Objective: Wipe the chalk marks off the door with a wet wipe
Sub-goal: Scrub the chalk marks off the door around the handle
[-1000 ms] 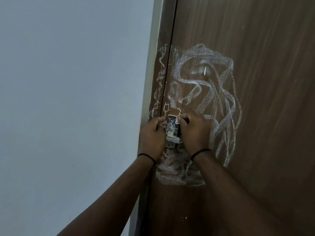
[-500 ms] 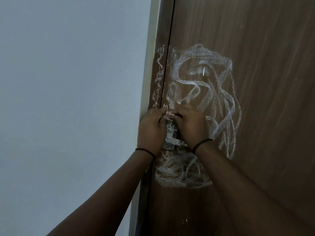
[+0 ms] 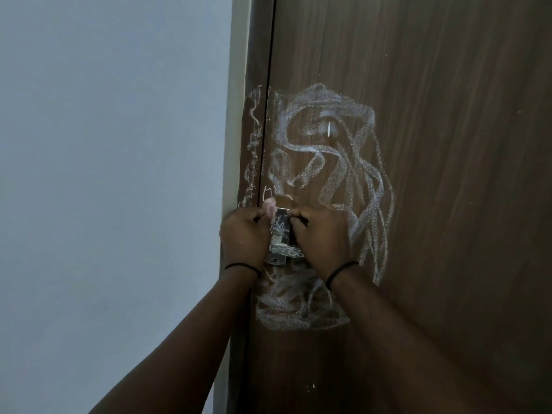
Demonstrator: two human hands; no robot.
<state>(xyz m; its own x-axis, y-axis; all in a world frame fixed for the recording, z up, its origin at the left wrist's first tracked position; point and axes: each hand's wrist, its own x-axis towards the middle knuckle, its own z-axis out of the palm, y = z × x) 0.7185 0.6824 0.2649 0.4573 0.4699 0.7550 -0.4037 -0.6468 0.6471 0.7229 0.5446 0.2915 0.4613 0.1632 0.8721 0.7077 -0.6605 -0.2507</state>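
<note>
White chalk marks scrawl over the brown door, with more chalk on the door frame and below the hands. My left hand pinches a small pinkish-white wet wipe at the top left of a metal door latch, which also carries chalk. My right hand has its fingers curled at the latch's top right corner. I cannot see what its fingertips hold.
A plain pale wall fills the left side, up to the door frame. The door's edge gap runs vertically just left of the chalk. Both wrists wear thin black bands.
The wipe has passed from the right hand's fingertips to the left hand, at the top of the latch. Both hands stayed at the latch.
</note>
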